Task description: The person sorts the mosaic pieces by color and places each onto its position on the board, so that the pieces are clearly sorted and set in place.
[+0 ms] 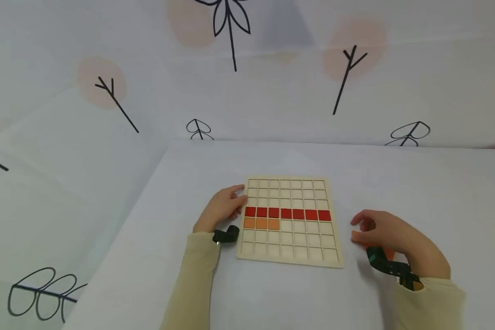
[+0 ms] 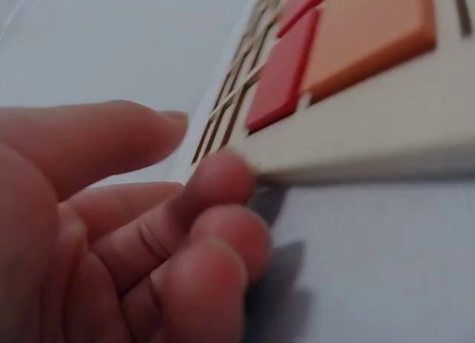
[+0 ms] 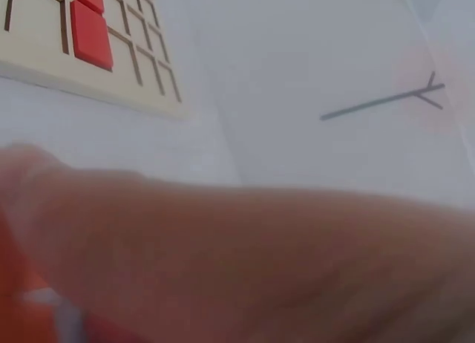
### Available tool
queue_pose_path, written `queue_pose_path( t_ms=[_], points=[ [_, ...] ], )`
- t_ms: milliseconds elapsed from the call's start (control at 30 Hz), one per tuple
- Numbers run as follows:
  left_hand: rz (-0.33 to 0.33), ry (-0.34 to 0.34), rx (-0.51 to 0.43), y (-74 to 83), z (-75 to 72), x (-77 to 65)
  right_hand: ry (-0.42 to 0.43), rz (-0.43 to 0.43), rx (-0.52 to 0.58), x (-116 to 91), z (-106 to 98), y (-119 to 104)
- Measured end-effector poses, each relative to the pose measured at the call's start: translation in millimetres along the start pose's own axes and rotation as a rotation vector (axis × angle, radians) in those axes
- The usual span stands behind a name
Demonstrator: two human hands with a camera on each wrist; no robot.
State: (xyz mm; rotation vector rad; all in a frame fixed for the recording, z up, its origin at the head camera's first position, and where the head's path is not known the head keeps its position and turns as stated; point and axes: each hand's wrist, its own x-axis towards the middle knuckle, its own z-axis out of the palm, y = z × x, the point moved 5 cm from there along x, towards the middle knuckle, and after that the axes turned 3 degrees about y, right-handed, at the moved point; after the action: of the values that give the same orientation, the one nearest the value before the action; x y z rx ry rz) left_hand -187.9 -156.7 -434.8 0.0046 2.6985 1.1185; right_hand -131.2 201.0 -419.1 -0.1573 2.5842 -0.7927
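A pale wooden grid board (image 1: 288,264) lies on the white table, with a full row of red square tiles (image 1: 286,214). Below that row, three orange tiles (image 1: 261,223) fill the left cells. My left hand (image 1: 221,207) is at the board's left edge. In the left wrist view its loosely bent fingers (image 2: 223,181) are against the board's side, the thumb and fingers apart. To the right of the board, my right hand (image 1: 385,231) is bent over more orange tiles (image 1: 357,237). One shows at its thumb tip; whether it is pinched is hidden.
White cloth (image 1: 247,91) printed with black plant drawings rises behind and to the left of the table (image 1: 288,298). Each wrist wears a dark camera strap (image 1: 227,234). Orange and red patches (image 3: 26,321) blur beneath the right hand in its wrist view.
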Motion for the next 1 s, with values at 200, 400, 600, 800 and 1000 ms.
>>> queue_pose_path(
  t_ms=[200,400,600,800,1000],
  points=[
    [-0.059,-0.031,-0.110,-11.8,2.2,-1.7,-0.013,-0.028,0.030,-5,9,-1],
    [-0.036,-0.020,0.041,-2.6,10.3,-1.7,0.000,-0.014,0.017,-13,6,1],
    [-0.017,0.000,0.092,4.8,5.8,-3.8,0.021,-0.015,-0.009,-14,2,-5],
    [-0.015,-0.001,0.122,6.3,3.2,-4.7,0.049,-0.023,0.000,-13,2,-9],
    [-0.012,0.000,0.144,7.7,4.2,-4.3,0.070,0.019,0.005,-13,1,-5]
  ],
)
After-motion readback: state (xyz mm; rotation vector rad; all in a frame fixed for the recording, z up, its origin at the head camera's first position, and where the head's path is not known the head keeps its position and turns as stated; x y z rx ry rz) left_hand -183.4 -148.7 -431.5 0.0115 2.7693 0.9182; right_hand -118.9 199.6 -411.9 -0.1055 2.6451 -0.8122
